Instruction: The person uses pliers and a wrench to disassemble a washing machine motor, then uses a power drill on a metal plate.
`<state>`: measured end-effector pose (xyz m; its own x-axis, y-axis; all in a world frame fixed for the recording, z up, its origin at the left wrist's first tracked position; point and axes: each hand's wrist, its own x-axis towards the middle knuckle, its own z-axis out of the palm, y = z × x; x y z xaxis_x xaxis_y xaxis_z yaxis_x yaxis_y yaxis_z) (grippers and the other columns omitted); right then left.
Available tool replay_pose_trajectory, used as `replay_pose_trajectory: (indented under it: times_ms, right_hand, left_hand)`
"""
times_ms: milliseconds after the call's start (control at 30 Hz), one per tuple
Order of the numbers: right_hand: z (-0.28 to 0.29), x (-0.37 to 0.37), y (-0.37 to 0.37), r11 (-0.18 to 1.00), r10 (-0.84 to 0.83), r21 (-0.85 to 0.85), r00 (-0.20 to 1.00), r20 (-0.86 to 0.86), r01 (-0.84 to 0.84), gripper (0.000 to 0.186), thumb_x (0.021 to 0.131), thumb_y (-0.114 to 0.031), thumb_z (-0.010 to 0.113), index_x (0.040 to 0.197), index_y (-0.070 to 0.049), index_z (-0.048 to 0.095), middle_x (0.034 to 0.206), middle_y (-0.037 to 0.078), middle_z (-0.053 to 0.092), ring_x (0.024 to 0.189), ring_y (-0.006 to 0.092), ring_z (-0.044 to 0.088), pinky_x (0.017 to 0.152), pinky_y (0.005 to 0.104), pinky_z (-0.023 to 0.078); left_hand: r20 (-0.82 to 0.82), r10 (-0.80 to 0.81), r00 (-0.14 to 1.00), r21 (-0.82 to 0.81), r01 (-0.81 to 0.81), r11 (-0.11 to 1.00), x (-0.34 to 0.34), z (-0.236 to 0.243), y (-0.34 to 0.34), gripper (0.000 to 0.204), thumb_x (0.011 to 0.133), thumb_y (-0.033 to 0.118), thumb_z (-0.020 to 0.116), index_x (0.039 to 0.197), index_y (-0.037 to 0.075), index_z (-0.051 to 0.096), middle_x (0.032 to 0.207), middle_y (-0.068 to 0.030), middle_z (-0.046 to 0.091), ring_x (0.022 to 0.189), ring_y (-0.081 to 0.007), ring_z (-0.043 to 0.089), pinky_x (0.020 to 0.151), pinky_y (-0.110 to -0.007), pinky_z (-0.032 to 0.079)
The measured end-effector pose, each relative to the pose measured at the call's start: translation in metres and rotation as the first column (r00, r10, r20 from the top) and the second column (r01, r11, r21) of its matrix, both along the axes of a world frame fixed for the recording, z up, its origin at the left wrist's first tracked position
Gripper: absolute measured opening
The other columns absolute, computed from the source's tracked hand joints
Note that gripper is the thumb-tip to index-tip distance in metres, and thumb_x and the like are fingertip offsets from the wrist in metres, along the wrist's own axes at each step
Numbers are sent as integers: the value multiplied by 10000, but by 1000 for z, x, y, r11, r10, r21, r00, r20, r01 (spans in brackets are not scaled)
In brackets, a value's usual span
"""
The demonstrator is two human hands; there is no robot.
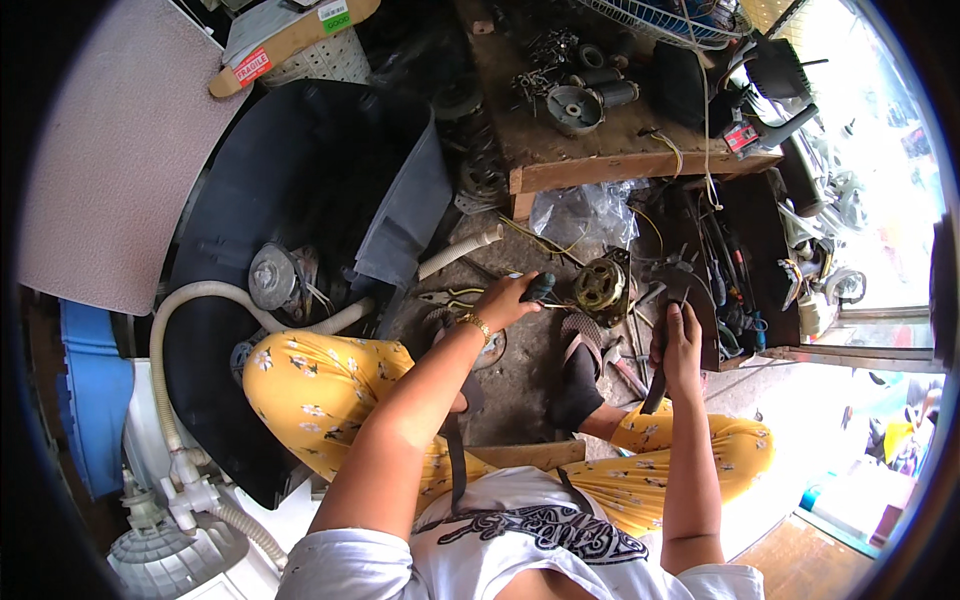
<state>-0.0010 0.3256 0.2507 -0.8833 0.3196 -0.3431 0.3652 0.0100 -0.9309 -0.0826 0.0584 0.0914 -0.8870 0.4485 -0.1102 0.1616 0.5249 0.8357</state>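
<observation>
My left hand (508, 305) is closed around a dark green tool handle (538, 287), just left of a round motor part (600, 284) with a brassy middle on the floor. My right hand (680, 345) grips a long dark object (652, 398), possibly a tool, with a thin tip showing above the fingers; its exact kind I cannot tell. Below and around the motor lie pliers (438, 298), a hammer (625, 368) and other hand tools. My legs in yellow patterned trousers frame these items.
A black appliance tub (215, 230) with a motor and pale hose (158, 340) stands left. A wooden bench (560, 145) holding metal parts is ahead. At right is an open tool box (778, 330); crumpled plastic (585, 210) lies under the bench edge. White appliance parts (170, 550) sit lower left.
</observation>
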Motion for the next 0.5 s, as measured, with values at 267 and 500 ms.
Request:
replay_pose_trajectory:
  times_ms: [267, 500]
  right_hand:
    - [-9, -1, -14, 1000, 22, -6, 1000, 1, -22, 199, 1014, -244, 457, 924, -75, 511, 600, -51, 431, 417, 32, 354, 364, 209, 279]
    - [-17, -6, -20, 996, 93, -20, 996, 17, -92, 197, 1019, -231, 443, 930, -69, 510, 580, -53, 416, 408, 33, 343, 363, 213, 270]
  left_hand:
    - [15, -3, 1000, -44, 3, 999, 2, 2, -3, 533, 722, 215, 769, 1181, 50, 555, 934, -218, 664, 922, -401, 631, 756, -432, 509]
    - [9, -67, 998, -71, 68, 995, -2, -2, 0, 529, 743, 218, 762, 1209, 92, 546, 965, -204, 667, 930, -391, 635, 778, -442, 507]
